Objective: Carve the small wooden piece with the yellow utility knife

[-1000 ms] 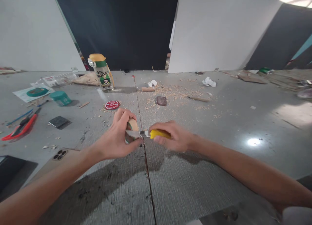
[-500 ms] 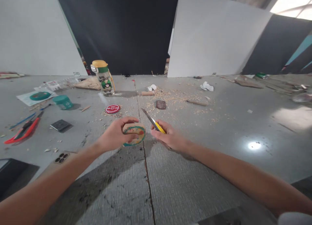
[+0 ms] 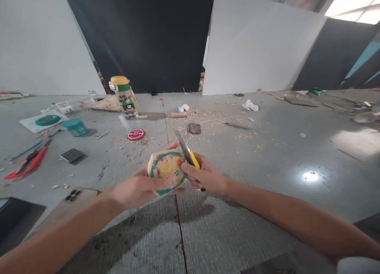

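Observation:
My left hand grips a rounded, pale wood-coloured piece, painted with a teal border and red and yellow spots. Its painted face is turned up towards me. In my right hand is a yellow utility knife, its blade out and pointing up and away. The right thumb touches the right edge of the painted piece, and the blade stands close beside that edge. Just beyond the hands lie a round red tin lid and a small brown block.
At the back left stands a drink bottle with a yellow lid. A teal jar, red-handled shears, a dark square block and a phone lie on the left. Wood shavings and a thin carving tool lie ahead; panels stand behind.
My left hand has turned the painted piece so more of its face shows. Both hands have come together, and the knife now points more steeply upward against the piece's right side.

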The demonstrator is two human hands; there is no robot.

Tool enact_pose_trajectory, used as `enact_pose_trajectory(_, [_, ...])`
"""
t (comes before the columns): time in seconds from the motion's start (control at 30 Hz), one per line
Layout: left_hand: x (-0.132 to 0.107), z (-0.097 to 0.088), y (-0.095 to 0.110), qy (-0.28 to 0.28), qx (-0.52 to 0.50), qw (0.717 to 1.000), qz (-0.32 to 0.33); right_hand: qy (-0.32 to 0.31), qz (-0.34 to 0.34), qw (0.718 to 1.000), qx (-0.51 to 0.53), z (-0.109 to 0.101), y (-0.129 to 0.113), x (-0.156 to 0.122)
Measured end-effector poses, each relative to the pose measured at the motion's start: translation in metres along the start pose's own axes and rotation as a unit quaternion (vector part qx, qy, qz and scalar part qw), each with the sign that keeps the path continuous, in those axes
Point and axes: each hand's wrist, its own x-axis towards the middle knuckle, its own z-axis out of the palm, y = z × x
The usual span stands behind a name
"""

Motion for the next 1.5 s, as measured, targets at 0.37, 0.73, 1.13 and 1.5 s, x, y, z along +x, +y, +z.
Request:
enact_pose_trajectory(0.37, [0.018,-0.028,-0.003,0.128,0.148,0.98,0.038,0.052,-0.076,0.943,-0.321,-0.023,-0.024,0.0])
enact_pose_trajectory(0.73, [0.009,-0.024,0.001,0.035,0.29,0.956,0.036,-0.022,-0.137,0.847,-0.513,-0.014,-0.045,-0.013])
enact_pose_trajectory(1.13, [0.006,-0.03,-0.002,-0.031,0.294,0.955,0.001,-0.042,-0.166,0.802,-0.572,-0.015,-0.037,-0.015])
enact_pose_trajectory(1.5, [0.01,-0.037,0.0,-0.02,0.316,0.948,0.013,-0.018,-0.206,0.776,-0.595,-0.022,-0.026,-0.003])
